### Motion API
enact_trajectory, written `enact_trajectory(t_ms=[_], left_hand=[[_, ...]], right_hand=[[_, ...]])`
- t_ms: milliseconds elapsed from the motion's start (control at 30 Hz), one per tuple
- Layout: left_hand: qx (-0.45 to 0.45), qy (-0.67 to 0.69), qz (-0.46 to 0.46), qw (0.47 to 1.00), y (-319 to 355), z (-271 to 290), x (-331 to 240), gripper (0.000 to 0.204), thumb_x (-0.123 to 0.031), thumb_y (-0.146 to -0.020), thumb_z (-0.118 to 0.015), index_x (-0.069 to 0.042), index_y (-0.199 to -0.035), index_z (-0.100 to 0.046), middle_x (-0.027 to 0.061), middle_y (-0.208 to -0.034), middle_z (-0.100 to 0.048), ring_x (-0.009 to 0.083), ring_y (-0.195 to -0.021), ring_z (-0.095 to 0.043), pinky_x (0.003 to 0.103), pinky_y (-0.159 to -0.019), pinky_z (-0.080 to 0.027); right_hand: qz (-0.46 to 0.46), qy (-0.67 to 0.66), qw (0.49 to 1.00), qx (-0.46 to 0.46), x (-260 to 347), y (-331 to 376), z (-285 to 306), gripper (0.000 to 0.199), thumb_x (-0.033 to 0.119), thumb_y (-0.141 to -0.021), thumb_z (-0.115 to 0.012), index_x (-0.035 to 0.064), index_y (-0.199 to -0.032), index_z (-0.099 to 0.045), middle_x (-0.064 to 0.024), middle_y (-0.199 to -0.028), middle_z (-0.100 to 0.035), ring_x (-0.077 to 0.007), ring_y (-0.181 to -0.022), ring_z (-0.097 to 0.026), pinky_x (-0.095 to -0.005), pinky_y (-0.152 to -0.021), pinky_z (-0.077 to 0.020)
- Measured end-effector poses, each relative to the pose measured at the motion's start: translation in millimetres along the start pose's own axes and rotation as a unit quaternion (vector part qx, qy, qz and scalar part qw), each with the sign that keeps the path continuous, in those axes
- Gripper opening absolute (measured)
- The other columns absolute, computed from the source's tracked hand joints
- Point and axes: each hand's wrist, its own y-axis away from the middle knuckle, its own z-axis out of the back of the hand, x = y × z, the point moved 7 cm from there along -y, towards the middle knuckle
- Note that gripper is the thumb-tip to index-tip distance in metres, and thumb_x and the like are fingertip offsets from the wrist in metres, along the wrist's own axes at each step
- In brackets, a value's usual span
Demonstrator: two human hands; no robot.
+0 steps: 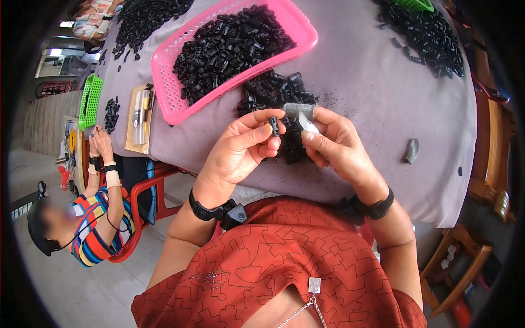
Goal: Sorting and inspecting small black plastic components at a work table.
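Note:
My left hand [239, 143] pinches a small black plastic part [274, 126], hollow with a slot in its side, between thumb and fingers. Close beside it, my right hand [340, 143] is closed on a pale, flat, blade-like piece [308, 124]. A dark grey, rough-looking roll [299, 111] sits at the right fingertips; whether it is wrapped round a finger or held, I cannot tell. Beneath both hands lies a loose heap of black plastic parts [268, 93], partly hidden by my fingers.
A pink basket [232, 87] full of black parts stands beyond my hands. A grey rough roll [412, 151] lies on the cloth-covered table [377, 115] to the right. More black heaps [424, 41] lie farther off. At left are a green basket [91, 102] and another person's hands [100, 143].

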Motion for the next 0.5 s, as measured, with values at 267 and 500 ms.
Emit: enact_trajectory(t_ms=[267, 500], left_hand=[[0.002, 0.018, -0.009, 1.000, -4, 2, 3, 0.036, -0.011, -0.092, -0.065, -0.004, -0.125, -0.054, 0.0047, -0.092, -0.064, 0.0098, -0.073, -0.060, 0.020, -0.065, -0.051], [0.003, 0.013, 0.001, 1.000, -6, 1, 8, 0.045, -0.011, -0.089, -0.067, -0.004, -0.130, -0.050, 0.0042, -0.095, -0.063, 0.0093, -0.071, -0.059, 0.020, -0.065, -0.050]], right_hand=[[0.003, -0.004, 0.999, 0.035, 5, 2, -10, 0.052, 0.016, -0.094, -0.060, 0.0028, -0.140, -0.039, 0.0020, -0.071, -0.053, -0.0032, -0.054, -0.044, -0.0182, -0.048, -0.0343], [-0.015, -0.016, 0.995, 0.094, 5, 4, -21, 0.055, 0.014, -0.092, -0.062, 0.0026, -0.141, -0.039, 0.0008, -0.071, -0.054, -0.0038, -0.055, -0.045, -0.0193, -0.049, -0.0357]])
